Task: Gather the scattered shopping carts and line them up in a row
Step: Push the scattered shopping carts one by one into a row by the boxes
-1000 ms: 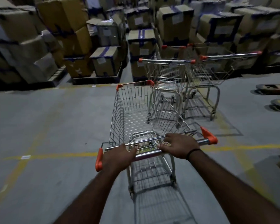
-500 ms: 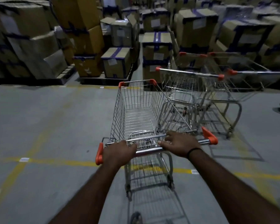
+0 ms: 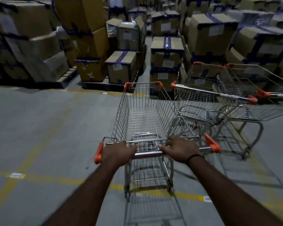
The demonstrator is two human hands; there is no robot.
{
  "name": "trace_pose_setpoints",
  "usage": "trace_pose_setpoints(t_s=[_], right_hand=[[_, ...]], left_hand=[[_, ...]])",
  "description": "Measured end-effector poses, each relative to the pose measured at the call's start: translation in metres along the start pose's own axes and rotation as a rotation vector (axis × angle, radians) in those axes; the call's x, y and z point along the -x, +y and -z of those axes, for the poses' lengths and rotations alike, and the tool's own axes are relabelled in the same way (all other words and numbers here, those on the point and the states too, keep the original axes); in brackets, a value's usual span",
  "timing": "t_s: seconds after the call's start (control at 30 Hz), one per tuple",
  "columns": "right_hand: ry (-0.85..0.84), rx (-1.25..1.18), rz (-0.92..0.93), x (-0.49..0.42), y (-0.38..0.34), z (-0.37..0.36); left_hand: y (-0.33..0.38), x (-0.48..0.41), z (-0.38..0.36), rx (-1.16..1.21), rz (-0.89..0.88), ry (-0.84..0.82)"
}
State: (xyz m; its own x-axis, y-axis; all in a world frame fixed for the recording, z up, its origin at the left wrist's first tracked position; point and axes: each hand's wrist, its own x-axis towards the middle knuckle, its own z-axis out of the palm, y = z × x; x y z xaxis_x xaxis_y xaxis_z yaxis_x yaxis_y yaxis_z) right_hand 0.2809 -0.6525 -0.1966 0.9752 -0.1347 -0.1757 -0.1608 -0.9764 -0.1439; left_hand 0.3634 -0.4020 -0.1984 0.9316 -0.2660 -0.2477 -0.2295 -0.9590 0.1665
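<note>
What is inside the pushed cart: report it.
No goods show in the pushed cart, only a curved wire frame near the handle. The left hand and right hand hide part of that end.

boxes point(image 3: 166, 51) taped, stacked on pallets point(image 3: 95, 84) | grey floor point(image 3: 47, 121) w/ yellow lines point(image 3: 55, 178)
</note>
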Motion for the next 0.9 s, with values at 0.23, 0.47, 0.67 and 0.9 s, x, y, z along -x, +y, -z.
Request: trace_pose_setpoints(t_s=[0.23, 0.47, 0.67, 0.9], right_hand=[[0.032, 0.008, -0.015, -0.088, 0.017, 0.012], [0.072, -0.016, -0.010, -0.175, 0.032, 0.021], [0.062, 0.009, 0.096, -0.229, 0.049, 0.042], [0.095, -0.005, 0.137, -0.288, 0.061, 0.047]], left_hand=[[0.011, -0.082, 0.018, -0.010, 0.018, 0.015], [0.021, -0.162, 0.040, 0.011, 0.071, 0.025], [0.031, -0.224, 0.057, -0.009, 0.121, 0.006], [0.037, -0.279, 0.071, 0.004, 0.115, 0.004]])
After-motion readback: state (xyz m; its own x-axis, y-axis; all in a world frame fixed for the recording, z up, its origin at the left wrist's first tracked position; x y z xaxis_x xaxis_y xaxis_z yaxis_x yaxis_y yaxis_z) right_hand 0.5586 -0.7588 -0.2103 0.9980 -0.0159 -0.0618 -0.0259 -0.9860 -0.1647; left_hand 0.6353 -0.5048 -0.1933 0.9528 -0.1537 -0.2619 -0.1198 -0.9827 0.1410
